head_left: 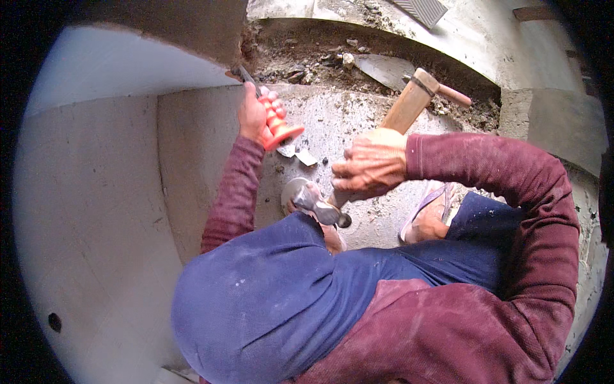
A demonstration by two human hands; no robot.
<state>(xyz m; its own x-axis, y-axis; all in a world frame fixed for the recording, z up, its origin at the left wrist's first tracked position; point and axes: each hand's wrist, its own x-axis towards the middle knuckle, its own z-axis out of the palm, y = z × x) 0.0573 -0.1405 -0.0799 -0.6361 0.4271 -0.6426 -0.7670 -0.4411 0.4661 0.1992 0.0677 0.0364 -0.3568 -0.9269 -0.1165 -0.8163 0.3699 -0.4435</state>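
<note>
My left hand (254, 115) grips an orange chisel handle (281, 130) with a round guard, its steel blade (248, 78) against the edge of the dark wall at the upper middle. Lower right of it, my right hand (368, 163) is closed on a hammer, whose metal head (320, 208) hangs below my fingers over my sandalled foot. A thick wooden shaft with a dark band (412, 99) runs up from behind this hand. A slimmer reddish bar (454, 95) lies just beyond the shaft. White chips (307, 158) lie on the floor between my hands.
A chipped channel (300, 48) with rubble and a flat pale fragment (384, 68) runs across the top. A grey textured tile (419, 9) sits above it. A pale wall with a dark hole (55, 322) is at left. My bent legs (256, 294) fill the lower middle.
</note>
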